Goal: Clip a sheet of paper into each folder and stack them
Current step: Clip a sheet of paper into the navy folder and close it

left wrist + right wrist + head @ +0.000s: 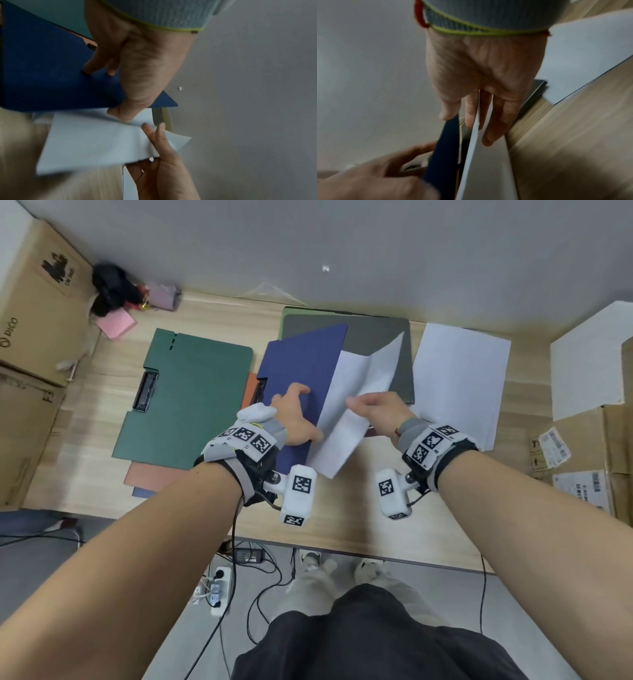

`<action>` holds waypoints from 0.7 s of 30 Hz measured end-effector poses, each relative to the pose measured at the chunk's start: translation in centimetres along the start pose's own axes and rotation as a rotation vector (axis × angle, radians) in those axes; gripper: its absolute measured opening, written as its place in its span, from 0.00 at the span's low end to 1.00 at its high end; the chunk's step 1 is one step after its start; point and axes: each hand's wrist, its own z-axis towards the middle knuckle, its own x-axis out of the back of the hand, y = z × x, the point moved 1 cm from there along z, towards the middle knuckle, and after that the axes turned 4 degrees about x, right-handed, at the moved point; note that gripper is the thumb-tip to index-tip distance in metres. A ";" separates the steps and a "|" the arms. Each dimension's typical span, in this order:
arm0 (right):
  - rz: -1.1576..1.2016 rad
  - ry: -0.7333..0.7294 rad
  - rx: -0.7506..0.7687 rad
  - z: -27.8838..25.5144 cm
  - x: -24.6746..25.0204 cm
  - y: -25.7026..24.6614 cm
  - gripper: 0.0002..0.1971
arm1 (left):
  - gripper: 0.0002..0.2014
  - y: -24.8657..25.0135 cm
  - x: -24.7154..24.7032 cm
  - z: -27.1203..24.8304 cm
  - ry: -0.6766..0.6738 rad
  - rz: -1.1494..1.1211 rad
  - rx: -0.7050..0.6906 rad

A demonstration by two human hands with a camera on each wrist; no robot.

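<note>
A blue folder (301,361) lies half open at the middle of the wooden table. My left hand (293,410) grips its raised cover (42,67), fingertips on the outer face and thumb at the edge. My right hand (376,409) pinches a white sheet of paper (342,440) between its fingers (471,112). The sheet bends in the air just right of the blue cover (443,155). The inside of the blue folder and its clip are hidden behind the cover.
A green folder (198,392) lies open at the left, on an orange one (150,475). A dark grey folder (373,333) lies behind the blue one. A stack of white paper (459,378) is at the right. Cardboard boxes (34,320) flank both table ends.
</note>
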 end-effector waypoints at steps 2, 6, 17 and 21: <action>0.034 -0.047 0.015 0.3 -1.8 -1.3 0.18 | 0.48 -0.4 0.5 0.1 -0.037 -0.002 -0.017; 0.010 -0.027 0.063 1.2 -3.6 -2.6 0.16 | 0.49 -1.1 1.3 0.4 -0.106 -0.047 -0.044; 0.059 0.014 0.073 1.5 -4.1 -2.3 0.16 | 0.47 -1.7 2.9 0.6 -0.237 -0.156 -0.046; 0.116 0.001 0.035 1.0 -4.0 -2.4 0.09 | 0.46 -1.7 3.3 0.6 -0.262 -0.180 -0.025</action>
